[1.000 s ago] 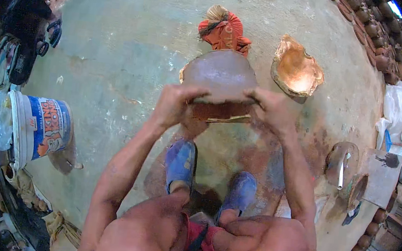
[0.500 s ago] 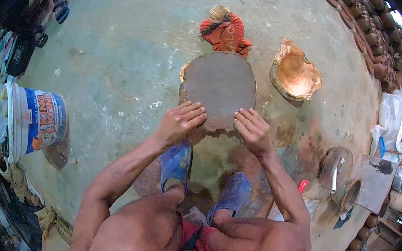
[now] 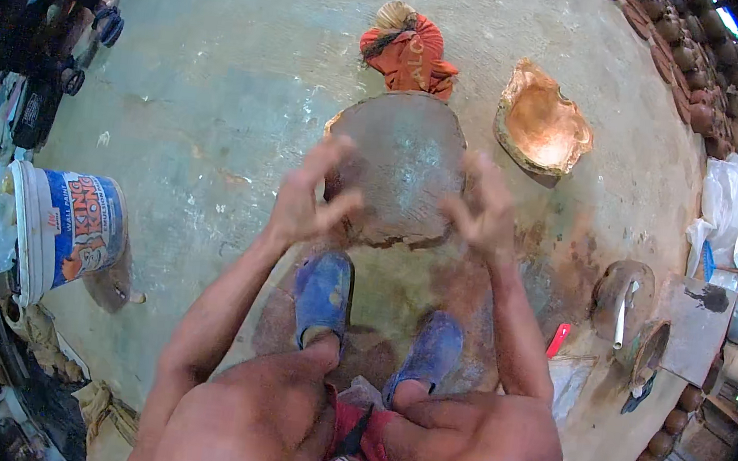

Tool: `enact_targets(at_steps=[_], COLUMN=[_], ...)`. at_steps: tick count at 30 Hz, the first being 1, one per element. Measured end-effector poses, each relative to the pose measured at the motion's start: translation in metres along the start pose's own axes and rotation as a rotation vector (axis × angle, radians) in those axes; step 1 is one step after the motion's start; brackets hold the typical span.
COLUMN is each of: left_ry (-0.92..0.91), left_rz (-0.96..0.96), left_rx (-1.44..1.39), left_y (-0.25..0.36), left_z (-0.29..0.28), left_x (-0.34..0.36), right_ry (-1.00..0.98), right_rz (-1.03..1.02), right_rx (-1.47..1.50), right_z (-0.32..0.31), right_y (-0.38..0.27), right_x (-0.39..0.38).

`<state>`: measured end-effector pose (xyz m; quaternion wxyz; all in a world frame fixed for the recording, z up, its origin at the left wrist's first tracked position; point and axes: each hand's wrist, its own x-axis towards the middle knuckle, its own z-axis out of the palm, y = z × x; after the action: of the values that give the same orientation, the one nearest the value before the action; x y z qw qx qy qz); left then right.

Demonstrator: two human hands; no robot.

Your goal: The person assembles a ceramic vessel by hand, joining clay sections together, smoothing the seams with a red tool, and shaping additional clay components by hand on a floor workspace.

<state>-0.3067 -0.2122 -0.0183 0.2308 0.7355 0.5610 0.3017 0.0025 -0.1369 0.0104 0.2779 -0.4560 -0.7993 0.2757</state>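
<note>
While the round clay slab [image 3: 401, 166] lay between the blue shoes [image 3: 323, 299] and the red cloth [image 3: 414, 62], the left hand [image 3: 311, 197] and the right hand [image 3: 486, 209] were spread wide at its sides, too blurred to tell whether they touched it

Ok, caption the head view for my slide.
Left hand and right hand flank a round grey slab, red cloth bundle beyond.

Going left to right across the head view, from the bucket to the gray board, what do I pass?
White-and-blue bucket → left hand → round gray slab → right hand → small red strip → thin white stick → gray board.
</note>
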Motion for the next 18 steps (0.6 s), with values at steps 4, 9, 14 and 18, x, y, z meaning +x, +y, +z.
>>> enact_targets(at_steps=[4,9,14,18], left_ry=[0.345,0.302,0.203,0.067], left_rz=[-0.714,-0.722,-0.716,-0.738], left_rx=[-1.025,-1.126,-1.124,-1.132], left_y=[-0.053,-0.04,-0.027,0.015], left_z=[0.038,0.055,0.078,0.104], left_x=[0.042,0.041,0.036,0.012], right_ry=[0.138,-0.017,0.099,0.133], right_rz=[0.476,0.499,0.486,0.709], right_rx=[0.186,0.137,0.147,0.162], right_z=[0.047,0.068,0.052,0.029], right_y=[0.073,0.061,0.068,0.058], right_x=[0.051,0.056,0.009,-0.063])
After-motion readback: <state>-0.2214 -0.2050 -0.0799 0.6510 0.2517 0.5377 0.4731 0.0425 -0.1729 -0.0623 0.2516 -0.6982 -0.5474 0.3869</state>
